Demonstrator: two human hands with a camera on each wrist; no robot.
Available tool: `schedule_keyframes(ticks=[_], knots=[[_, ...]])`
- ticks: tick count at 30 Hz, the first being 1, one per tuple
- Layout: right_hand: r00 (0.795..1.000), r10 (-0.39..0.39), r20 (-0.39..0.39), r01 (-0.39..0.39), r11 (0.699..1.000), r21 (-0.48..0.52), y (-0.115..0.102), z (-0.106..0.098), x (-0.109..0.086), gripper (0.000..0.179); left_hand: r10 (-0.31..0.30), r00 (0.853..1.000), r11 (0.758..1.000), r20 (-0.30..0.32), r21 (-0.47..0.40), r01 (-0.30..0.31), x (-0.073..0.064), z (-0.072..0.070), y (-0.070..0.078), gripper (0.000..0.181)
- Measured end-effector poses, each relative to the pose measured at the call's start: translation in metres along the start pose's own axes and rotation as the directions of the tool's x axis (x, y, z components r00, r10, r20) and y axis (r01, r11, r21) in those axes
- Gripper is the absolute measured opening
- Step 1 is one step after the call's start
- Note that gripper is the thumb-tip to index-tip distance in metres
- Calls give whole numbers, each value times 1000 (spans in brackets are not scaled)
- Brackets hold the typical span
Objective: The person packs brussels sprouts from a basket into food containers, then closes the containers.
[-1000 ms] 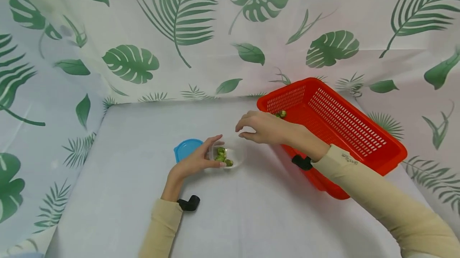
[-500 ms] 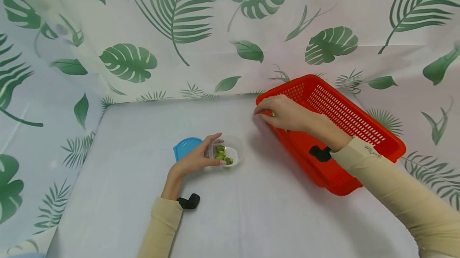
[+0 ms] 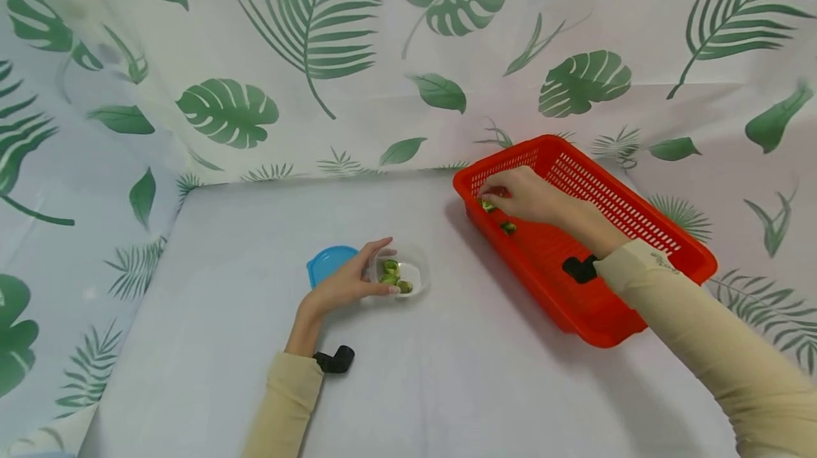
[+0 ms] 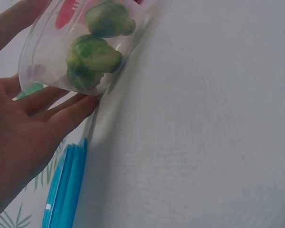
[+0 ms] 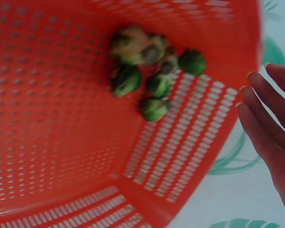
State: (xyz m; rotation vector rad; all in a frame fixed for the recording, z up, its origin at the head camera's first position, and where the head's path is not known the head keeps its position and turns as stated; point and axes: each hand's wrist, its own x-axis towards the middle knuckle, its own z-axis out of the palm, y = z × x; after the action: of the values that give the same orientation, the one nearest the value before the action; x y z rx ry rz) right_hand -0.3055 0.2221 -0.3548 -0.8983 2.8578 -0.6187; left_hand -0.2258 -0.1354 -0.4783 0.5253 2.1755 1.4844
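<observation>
My left hand (image 3: 345,286) grips a small clear plastic container (image 3: 420,264) on the table, thumb on the near side and fingers round the far side. Several green Brussels sprouts (image 3: 391,275) lie inside it, two of them plain through its wall in the left wrist view. My right hand (image 3: 528,196) reaches into the far left end of a red perforated plastic basket (image 3: 542,252). Below its fingertips are more Brussels sprouts (image 3: 508,227). In the right wrist view several sprouts (image 5: 154,109) cluster in the basket, and the loosely extended fingers (image 5: 263,102) hold none.
A blue lid (image 3: 328,264) lies on the white tabletop (image 3: 255,344), just left of the container and partly behind my left hand. The basket stands at an angle on the right. Leaf-patterned cloth (image 3: 357,125) closes off the back and sides.
My right hand has moved right from beside the container, over the basket's rim and in among the sprouts. My left hand has kept its grip on the container.
</observation>
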Motion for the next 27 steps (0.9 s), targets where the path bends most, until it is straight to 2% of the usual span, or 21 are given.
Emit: schedule_keyframes(ticks=[3,6,10,13,21,27], knots=[[999,17,33,-17,1000,-18,12,1,2,20,-5,1000,1000,18,-3,5,1,1,0,95],[999,24,30,-23,999,-23,25,4,10,20,-16,1000,999,25,-46,17,-1,0,2,95],[998,62,11,-62,998,13,41,10,27,24,-22,1000,996,-5,-92,21,-5,-6,3,94],[995,97,18,-98,995,28,51,16,34,26,-26,999,998,-27,-56,25,-7,-8,2,94],[976,197,98,-198,980,5,81,35,17,32,-6,1000,1000,19,1,6,-1,4,-2,94],[970,218,106,-223,974,40,88,36,22,28,-6,1000,1000,7,-17,6,0,2,2,94]])
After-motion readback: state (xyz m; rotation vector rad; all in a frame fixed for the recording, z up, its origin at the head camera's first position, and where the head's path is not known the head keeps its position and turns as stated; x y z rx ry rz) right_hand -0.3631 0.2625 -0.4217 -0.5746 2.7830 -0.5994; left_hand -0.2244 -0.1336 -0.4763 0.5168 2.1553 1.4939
